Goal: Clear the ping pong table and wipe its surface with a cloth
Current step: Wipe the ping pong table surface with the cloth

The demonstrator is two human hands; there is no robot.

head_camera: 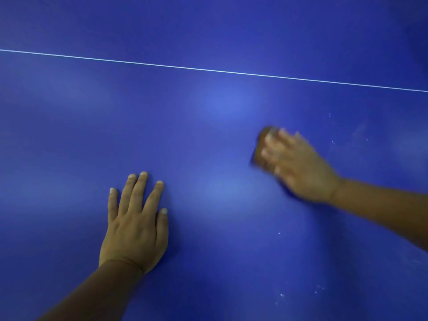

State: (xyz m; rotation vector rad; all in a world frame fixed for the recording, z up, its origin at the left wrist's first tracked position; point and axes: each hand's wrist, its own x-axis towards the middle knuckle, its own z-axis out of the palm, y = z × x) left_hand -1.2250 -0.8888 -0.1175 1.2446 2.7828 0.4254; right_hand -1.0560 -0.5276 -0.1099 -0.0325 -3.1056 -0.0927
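The blue ping pong table [208,126] fills the whole view, with a thin white line [208,70] running across its upper part. My left hand [136,223] lies flat on the surface at the lower left, fingers straight and spread. My right hand [298,165], blurred by motion, presses a brownish cloth [261,144] against the table at the right. Most of the cloth is hidden under my fingers; only its far left edge shows.
Small white specks and faint smears [331,140] dot the surface to the right of the cloth and at the lower right [281,295]. No table edge, net or other object is in view.
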